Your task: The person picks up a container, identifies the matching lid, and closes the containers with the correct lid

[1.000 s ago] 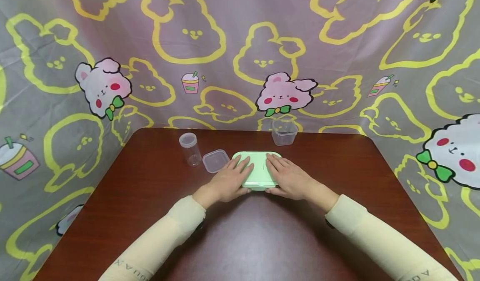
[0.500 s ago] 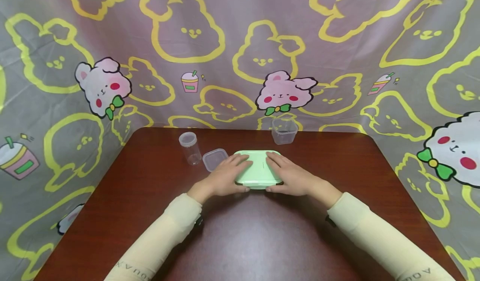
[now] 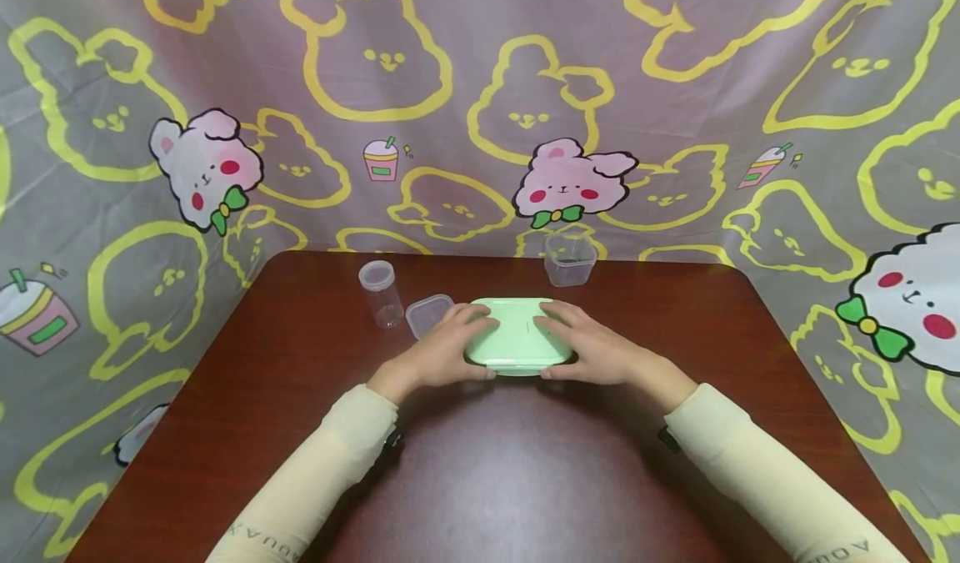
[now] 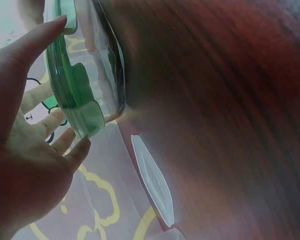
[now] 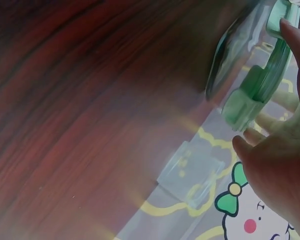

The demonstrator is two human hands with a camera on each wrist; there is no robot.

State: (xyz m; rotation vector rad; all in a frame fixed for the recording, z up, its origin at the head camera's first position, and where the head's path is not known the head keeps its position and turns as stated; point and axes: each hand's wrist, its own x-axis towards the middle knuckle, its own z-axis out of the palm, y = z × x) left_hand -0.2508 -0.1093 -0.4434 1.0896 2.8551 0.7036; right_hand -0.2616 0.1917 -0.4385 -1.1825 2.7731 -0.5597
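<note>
Green-lidded box [image 3: 517, 338] on the table [image 3: 480, 471], between the left hand [image 3: 444, 352] and right hand [image 3: 596, 353]; both hands spread wide at its 2 ends, thumbs at the near edge. Box top smooth, rounded-rectangular; walls transparent. Clear tub [image 3: 570, 264] behind; thin square lid [image 3: 427, 316] near the left hand. Table glossy, wood-grained, extending in front of the box.

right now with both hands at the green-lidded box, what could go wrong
The left hand reaches close to the flat clear lid, so moving it outward might knock that lid aside.

The clear jar stands upright and looks narrow, so a wider sweep that way could tip it.

I can't tell whether the front clip is locked; if it isn't, lifting the green-lidded box by its top might leave the base behind.
</note>
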